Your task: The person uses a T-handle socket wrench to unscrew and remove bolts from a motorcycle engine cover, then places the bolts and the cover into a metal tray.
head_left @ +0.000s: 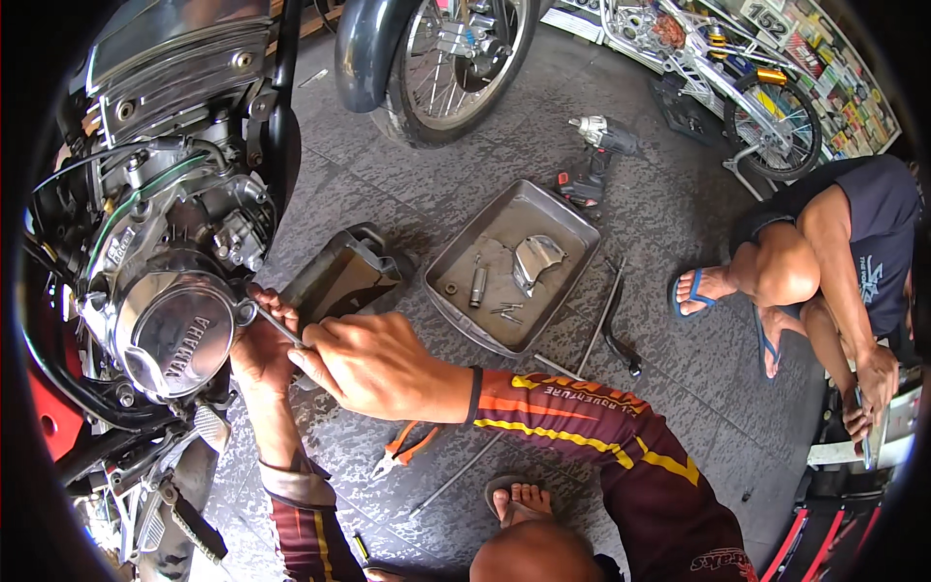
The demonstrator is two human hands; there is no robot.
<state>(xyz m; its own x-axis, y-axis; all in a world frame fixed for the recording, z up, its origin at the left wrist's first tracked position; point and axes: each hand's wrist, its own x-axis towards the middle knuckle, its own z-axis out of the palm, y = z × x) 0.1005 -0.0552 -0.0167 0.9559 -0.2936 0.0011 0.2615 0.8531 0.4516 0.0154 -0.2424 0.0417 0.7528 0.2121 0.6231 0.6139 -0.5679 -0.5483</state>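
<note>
A round, polished engine cover [179, 330] sits on the side of a motorcycle engine at the left. My right hand [383, 364] is closed around a thin metal-shafted tool [276, 323]. The tool's far end reaches the right edge of the cover, and its grip end is hidden in my fist. Below the shaft, my left hand [260, 359] is held against the cover's lower right edge. Its fingers curl upward near the tool's tip, and what they grip is hidden.
A grey tray [441, 308] holds a silver metal part, a cylindrical piece and small bolts. Around it lie a cordless impact driver [599, 155], a dark pan [364, 238], orange-handled pliers [402, 449] and a black lever [611, 330]. Another person [815, 262] squats at the right.
</note>
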